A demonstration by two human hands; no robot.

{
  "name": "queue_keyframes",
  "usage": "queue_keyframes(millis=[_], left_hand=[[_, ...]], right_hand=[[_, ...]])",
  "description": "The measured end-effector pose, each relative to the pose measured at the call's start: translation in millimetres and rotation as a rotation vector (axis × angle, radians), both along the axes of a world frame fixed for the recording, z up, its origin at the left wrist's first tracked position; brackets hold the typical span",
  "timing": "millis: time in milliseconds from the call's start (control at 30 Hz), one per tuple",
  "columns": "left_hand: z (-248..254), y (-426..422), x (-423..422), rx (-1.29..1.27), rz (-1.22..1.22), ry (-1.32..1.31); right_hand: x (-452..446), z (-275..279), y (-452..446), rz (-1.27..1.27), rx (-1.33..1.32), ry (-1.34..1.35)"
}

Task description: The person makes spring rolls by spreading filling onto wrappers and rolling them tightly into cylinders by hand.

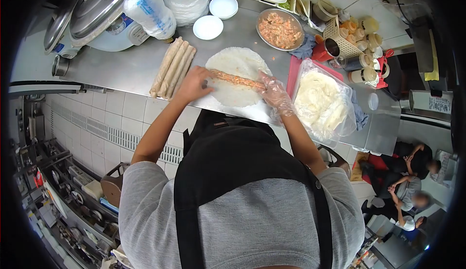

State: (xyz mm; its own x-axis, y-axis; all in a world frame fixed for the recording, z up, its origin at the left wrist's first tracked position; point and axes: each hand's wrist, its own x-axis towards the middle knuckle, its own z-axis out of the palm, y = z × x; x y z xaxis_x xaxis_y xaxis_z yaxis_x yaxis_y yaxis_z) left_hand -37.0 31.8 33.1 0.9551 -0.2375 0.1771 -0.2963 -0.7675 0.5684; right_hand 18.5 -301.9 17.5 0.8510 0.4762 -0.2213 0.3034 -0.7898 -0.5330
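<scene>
A round white wrapper [238, 97] lies flat on the steel counter, with a long strip of orange-brown filling [237, 79] across its middle. My left hand [195, 83] is bare and touches the left end of the strip, fingers bent around it; whether it grips anything is hard to tell. My right hand [274, 92], in a clear plastic glove, is at the strip's right end, its fingers closed on the filling. Several rolled pieces [173, 67] lie side by side left of my left hand. A metal bowl of filling [280, 30] stands behind the wrapper.
A plastic-lined tray of white wrappers [320, 97] sits at the right. White bowls [208, 28], plastic-wrapped stacks [150, 12] and a large lidded pot [104, 14] stand at the back left. Sauce bottles [363, 61] and a red cup [325, 49] are back right. Several people [410, 191] sit far right.
</scene>
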Motion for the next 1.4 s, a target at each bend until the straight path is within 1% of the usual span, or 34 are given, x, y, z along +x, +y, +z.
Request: queue_keyframes(millis=[67, 100, 133, 167, 200, 233, 267, 333, 367, 433, 567, 633, 667, 733, 767, 833, 867, 933, 967, 1033, 1067, 1133, 1267, 1333, 1400], left_hand=[[-18, 1, -11, -0.008, -0.206, 0.07], [-17, -4, -17, 0.02, -0.215, 0.033], [-16, -9, -15, 0.022, -0.214, 0.034], [-16, -16, -13, -0.008, -0.137, -0.02], [-12, -24, -11, -0.039, -0.061, -0.074], [-12, -30, -2, -0.066, -0.054, -0.113], [-14, -36, 9, -0.066, -0.058, -0.11], [-23, -44, 29, -0.22, -0.141, 0.089], [-26, -46, 36, -0.221, -0.146, 0.089], [-28, -49, 46, -0.155, -0.195, 0.325], [-26, -45, 44, -0.206, -0.162, 0.337], [-28, -44, 43, -0.174, -0.181, 0.219], [-30, -47, 44, -0.177, -0.179, 0.219], [-34, -56, 45, -0.183, -0.251, 0.172], [-35, -56, 47, -0.184, -0.25, 0.17], [-33, -56, 49, -0.212, -0.231, 0.315], [-31, -53, 48, -0.214, -0.233, 0.316], [-32, -37, 46, -0.18, -0.2, 0.231], [-32, -30, 45, -0.181, -0.201, 0.233], [-32, -17, 44, -0.191, -0.16, 0.239], [-31, -12, 43, -0.19, -0.162, 0.24], [-32, -4, 43, -0.221, -0.123, 0.25], [-35, 10, 47, -0.255, -0.108, 0.299], [-37, 14, 51, -0.262, -0.118, 0.367], [-34, 15, 51, -0.247, -0.139, 0.351]], right_hand=[[-3, 2, 1, -0.029, 0.044, 0.035], [-5, 1, 2, -0.008, 0.042, -0.031], [-5, 0, 3, 0.014, 0.039, -0.097], [-4, -4, 7, 0.013, 0.04, -0.094], [-1, -12, 15, 0.058, -0.01, -0.163], [1, -15, 25, 0.102, -0.061, -0.23], [2, -18, 34, 0.098, -0.061, -0.226], [5, -20, 55, 0.181, 0.027, -0.274], [5, -22, 66, 0.176, 0.024, -0.275], [5, -35, 78, 0.135, 0.042, -0.221], [3, -42, 67, 0.127, 0.06, -0.285], [5, -37, 56, 0.153, 0.183, -0.222], [5, -36, 55, 0.155, 0.18, -0.222], [4, -38, 50, 0.138, 0.042, -0.242], [7, -38, 47, 0.139, 0.041, -0.244], [13, -35, 35, 0.189, 0.141, -0.2], [11, -34, 29, 0.187, 0.138, -0.199], [6, -21, 17, 0.121, 0.0, -0.144], [6, -18, 11, 0.12, -0.001, -0.142], [6, -11, 4, 0.041, -0.019, 0.0], [4, -7, 1, 0.039, -0.018, 0.001], [-3, 14, -2, -0.045, 0.015, 0.034], [-2, 6, -14, -0.06, 0.086, 0.093], [-1, 6, -16, -0.107, 0.134, 0.118], [-2, 9, -17, -0.105, 0.096, 0.092]])
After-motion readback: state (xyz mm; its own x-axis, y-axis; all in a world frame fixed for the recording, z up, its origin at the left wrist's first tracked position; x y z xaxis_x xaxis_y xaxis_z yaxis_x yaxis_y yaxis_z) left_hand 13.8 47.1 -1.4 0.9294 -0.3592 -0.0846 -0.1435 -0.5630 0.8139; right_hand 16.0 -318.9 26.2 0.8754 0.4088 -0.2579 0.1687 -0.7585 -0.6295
